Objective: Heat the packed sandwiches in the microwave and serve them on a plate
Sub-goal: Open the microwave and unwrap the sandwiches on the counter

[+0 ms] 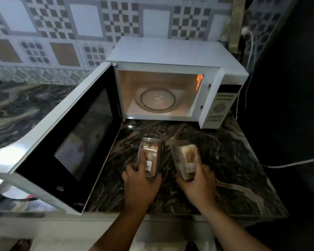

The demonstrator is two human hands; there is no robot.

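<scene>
We hold one packed sandwich in each hand — left hand [140, 180] fingers wrapped on the left pack [150, 157], right hand [198, 180] fingers clamped on the right pack [186, 161], both low over the counter [234, 160]. Next we judge: lift them forward, beyond our fingertips, onto the turntable [158, 100] of the open microwave [170, 51].

Home kitchen: microwave [170, 84], tiled wall [62, 33], marble counter [216, 169].
</scene>
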